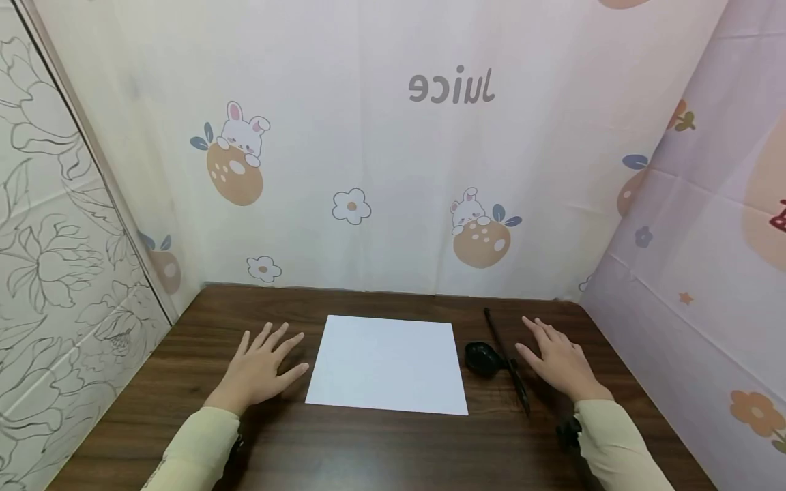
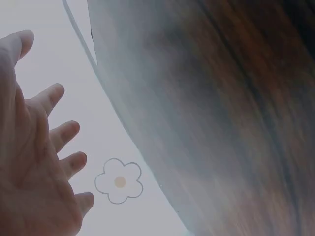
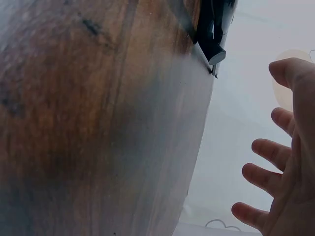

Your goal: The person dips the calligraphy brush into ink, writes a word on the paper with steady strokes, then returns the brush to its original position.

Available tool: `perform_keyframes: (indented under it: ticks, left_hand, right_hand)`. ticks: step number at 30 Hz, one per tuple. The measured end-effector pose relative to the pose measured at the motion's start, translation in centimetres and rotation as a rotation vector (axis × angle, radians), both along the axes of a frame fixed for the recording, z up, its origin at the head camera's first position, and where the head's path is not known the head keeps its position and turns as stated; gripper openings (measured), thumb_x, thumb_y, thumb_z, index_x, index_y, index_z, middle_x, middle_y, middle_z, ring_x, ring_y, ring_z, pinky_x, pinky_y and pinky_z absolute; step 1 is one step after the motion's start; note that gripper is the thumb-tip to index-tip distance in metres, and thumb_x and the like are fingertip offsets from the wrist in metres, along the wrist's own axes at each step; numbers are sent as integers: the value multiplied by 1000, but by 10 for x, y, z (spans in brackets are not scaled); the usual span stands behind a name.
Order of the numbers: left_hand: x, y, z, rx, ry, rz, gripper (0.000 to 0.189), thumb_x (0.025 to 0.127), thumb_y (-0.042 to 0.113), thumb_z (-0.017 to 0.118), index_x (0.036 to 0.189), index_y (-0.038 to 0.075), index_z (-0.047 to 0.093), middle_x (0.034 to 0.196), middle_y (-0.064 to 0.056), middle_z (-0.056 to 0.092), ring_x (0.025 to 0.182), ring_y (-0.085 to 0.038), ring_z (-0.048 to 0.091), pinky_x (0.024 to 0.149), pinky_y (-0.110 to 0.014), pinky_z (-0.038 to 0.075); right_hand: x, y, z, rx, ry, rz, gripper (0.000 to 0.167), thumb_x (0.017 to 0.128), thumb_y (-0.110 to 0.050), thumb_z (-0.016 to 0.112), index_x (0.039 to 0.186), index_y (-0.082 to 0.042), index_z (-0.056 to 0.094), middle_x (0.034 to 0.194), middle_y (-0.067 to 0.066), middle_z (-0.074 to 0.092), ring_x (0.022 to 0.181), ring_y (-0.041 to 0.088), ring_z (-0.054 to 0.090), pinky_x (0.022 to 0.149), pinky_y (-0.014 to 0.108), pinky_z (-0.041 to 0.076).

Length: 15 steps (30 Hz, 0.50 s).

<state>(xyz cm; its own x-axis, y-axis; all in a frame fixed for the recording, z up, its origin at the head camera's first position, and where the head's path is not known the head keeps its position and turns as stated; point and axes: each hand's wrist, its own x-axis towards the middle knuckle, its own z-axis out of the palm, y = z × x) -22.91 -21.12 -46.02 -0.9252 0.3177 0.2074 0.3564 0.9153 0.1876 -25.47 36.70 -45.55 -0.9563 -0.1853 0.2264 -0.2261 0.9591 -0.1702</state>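
A white sheet of paper (image 1: 388,364) lies flat on the brown wooden table. To its left, my left hand (image 1: 260,368) hovers over or rests on the tabletop with fingers spread and holds nothing; the left wrist view shows the same bare palm (image 2: 37,167). Right of the paper are a glossy black rounded object (image 1: 482,359) and a long thin black stick (image 1: 518,385), which meet or overlap in the head view. Just right of the stick is my right hand (image 1: 560,363), fingers extended, holding nothing. Part of these black things (image 3: 211,44) shows at the top of the right wrist view.
The wood-grain table (image 1: 368,450) ends at a pale printed curtain (image 1: 356,136) behind it. Another printed cloth (image 1: 706,273) hangs along the right side, and a white panel with line-drawn flowers (image 1: 61,273) stands on the left.
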Motion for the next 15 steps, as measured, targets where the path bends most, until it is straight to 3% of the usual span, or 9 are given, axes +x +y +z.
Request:
perform_keyframes:
  ticks: [9,15]
  left_hand:
    - [7,4,-2,-14,38,-74,64,96,59,54,147,20,53,153,-14,43,143,-44,31,112,-70,15]
    - [11,9,-4,7,16,-153,63,96,58,56,146,21,54,153,-12,44,144,-41,32,112,-69,18]
  right_hand:
    - [-3,-4,0,-4,-12,13,68,102,-44,55,155,-6,34,152,30,34,131,55,37,92,76,32]
    - [-5,-6,1,-10,-5,17,67,102,-43,54,155,-6,35,152,30,35,130,54,38,92,76,33]
